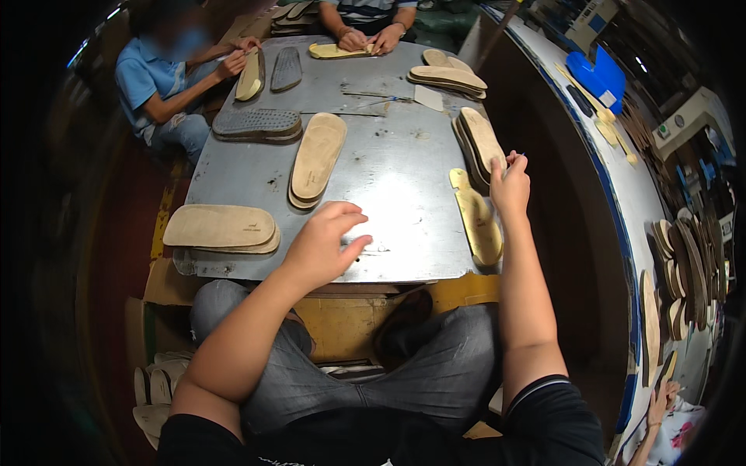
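My left hand (325, 242) hovers over the near part of the metal table, its fingers curved and apart, with nothing between them. At the table's right edge my right hand (510, 185) is closed at the near end of a stacked pair of beige insoles (480, 133). Its thumb lies along the top insole's edge; the fingertips are partly hidden. Just below that pair lies a yellow insole-shaped piece (478, 221). Left of my left hand rest a beige insole pair (219, 225) set crosswise and another pair (318, 155) pointing away from me.
Grey dotted insoles (256, 124) lie at the table's left. More beige insoles (447, 76) sit far right, near a thin tool (381, 101). Two people work opposite, each handling a yellowish insole. On the right, a long white bench (579, 116) holds a blue dustpan-like piece (594, 78).
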Tool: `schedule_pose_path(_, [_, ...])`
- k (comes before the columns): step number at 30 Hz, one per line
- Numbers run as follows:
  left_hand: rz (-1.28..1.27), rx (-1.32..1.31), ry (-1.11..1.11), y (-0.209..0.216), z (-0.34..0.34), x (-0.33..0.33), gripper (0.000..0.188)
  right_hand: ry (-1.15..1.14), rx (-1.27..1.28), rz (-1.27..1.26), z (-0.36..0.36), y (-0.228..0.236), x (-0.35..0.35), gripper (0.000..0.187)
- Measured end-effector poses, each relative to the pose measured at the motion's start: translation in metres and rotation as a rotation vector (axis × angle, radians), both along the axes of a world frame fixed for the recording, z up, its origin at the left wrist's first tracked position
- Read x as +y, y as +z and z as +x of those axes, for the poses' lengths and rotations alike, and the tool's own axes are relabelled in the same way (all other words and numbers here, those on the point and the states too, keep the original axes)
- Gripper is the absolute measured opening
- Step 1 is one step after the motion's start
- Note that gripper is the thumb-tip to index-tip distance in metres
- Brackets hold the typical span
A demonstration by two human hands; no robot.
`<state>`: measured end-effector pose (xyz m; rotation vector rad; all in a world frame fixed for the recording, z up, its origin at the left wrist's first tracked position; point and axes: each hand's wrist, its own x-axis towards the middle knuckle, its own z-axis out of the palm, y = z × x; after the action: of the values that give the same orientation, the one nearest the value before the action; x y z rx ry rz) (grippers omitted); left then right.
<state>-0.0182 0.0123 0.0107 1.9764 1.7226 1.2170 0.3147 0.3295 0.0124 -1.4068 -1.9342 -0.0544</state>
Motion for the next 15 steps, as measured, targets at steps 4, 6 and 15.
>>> schedule_pose_path(4, [0.011,0.132,-0.108,0.001,-0.005,-0.002,0.031,0.025,-0.171,-0.433,-0.029,-0.002,0.029,0.093])
schedule_pose_path(6, [0.028,0.181,-0.15,0.002,-0.005,-0.001,0.031,-0.052,-0.019,-0.493,-0.035,-0.005,0.047,0.101])
schedule_pose_path(15, [0.036,0.178,-0.231,0.003,-0.004,0.003,0.027,-0.091,0.154,-0.167,0.016,0.007,0.068,0.048])
